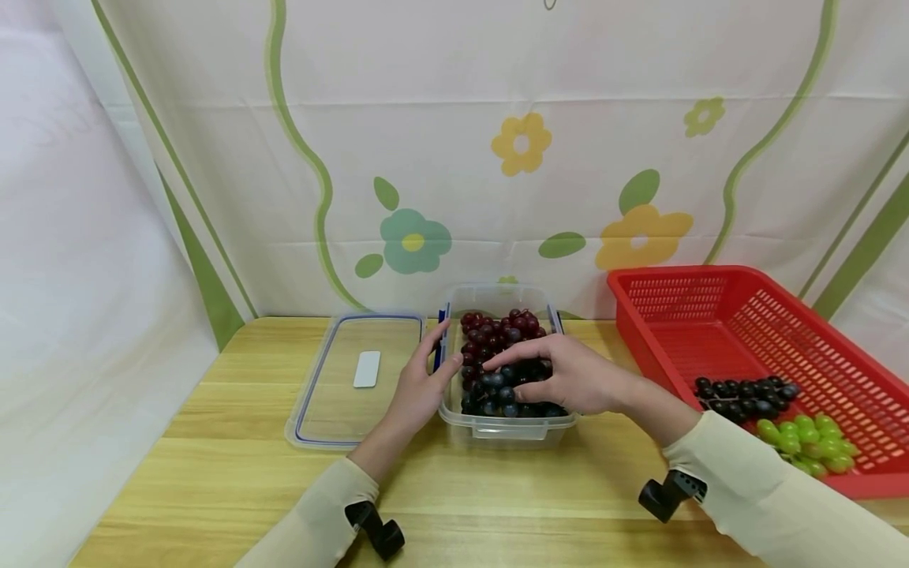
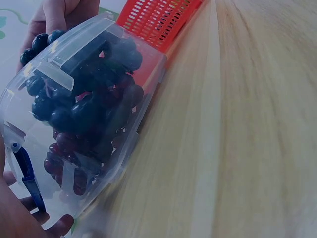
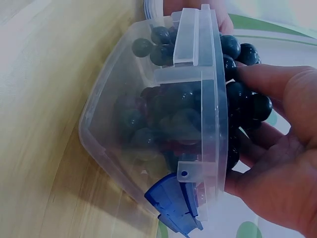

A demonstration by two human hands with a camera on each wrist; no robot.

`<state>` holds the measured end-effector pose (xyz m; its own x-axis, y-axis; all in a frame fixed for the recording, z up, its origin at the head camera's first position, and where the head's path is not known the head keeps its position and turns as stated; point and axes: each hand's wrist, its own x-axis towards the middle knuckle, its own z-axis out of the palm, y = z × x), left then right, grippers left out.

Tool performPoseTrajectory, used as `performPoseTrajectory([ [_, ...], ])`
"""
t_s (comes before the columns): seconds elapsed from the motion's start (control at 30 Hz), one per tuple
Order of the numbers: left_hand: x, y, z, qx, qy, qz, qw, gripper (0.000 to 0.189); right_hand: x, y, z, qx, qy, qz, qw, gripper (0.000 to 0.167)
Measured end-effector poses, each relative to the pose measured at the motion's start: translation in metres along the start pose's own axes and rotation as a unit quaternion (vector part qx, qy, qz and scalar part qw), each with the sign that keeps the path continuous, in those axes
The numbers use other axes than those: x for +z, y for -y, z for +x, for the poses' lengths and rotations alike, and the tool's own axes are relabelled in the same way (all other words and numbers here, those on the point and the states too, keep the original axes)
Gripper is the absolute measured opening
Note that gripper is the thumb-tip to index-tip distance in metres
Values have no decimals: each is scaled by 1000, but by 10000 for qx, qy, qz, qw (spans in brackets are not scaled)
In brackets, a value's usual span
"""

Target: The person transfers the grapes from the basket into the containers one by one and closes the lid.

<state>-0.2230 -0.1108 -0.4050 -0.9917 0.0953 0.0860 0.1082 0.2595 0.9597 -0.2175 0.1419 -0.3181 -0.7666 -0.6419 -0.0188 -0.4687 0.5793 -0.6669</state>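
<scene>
Dark grapes [image 1: 507,394] lie heaped in the near half of a clear box [image 1: 511,434], some of them standing above its rim; beneath everything runs the wooden desk [image 1: 213,473]; on its right side stands the red basket [image 1: 639,339], well apart from the box; the box sits near the middle, uncovered, while its lid [image 1: 334,406] lies flat on the desk just to the left.

The left hand [image 1: 419,386] rests along the box's left side, its fingers extended and the thumb apart from them, seemingly to steady the wall; the right hand [image 1: 575,375] reaches over the near right corner, fingers and thumb curled around the dark grapes, though how firmly they press I cannot tell; red grapes [image 1: 490,335] fill the far half of the box; another dark bunch [image 1: 753,398] and a green bunch [image 1: 809,442] lie in the basket; a blue latch [image 2: 28,179] hangs unfastened at the box's side.

Settling the dark grapes beside the red ones looks to be the step in hand; the next move, I judge, calls for easing the high berries below the rim with light, spread pressure, then letting go cleanly; hard pushing could split skins, and berries left proud could keep the lid from seating.
</scene>
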Motion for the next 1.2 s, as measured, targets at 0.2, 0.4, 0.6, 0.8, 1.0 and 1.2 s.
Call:
performPoseTrajectory([
  [0.2, 0, 0, 0, 16, 7, 4, 10000, 62, -2, 1, -3, -7, -114, 50, 9999, 40],
  [0.4, 1, -1, 0, 41, 1, -36, 10000, 62, -6, 1, -9, 20, -170, 35, 9998, 37],
  [0.6, 1, 0, -1, 47, 23, -58, 10000, 63, -12, 1, -13, 345, -192, 211, 9990, 41],
  [0.8, 0, 0, -2, 27, 23, -80, 10000, 63, -12, 1, -13, 544, -147, 100, 9984, 35],
  [1.0, 0, 0, -1, 44, 22, -47, 10000, 64, -2, 4, -8, 704, -89, -151, 9974, 31],
  [1.2, 0, 0, -1, 32, 22, -53, 10000, 62, 7, 6, -2, 615, -166, -557, 9964, 34],
])
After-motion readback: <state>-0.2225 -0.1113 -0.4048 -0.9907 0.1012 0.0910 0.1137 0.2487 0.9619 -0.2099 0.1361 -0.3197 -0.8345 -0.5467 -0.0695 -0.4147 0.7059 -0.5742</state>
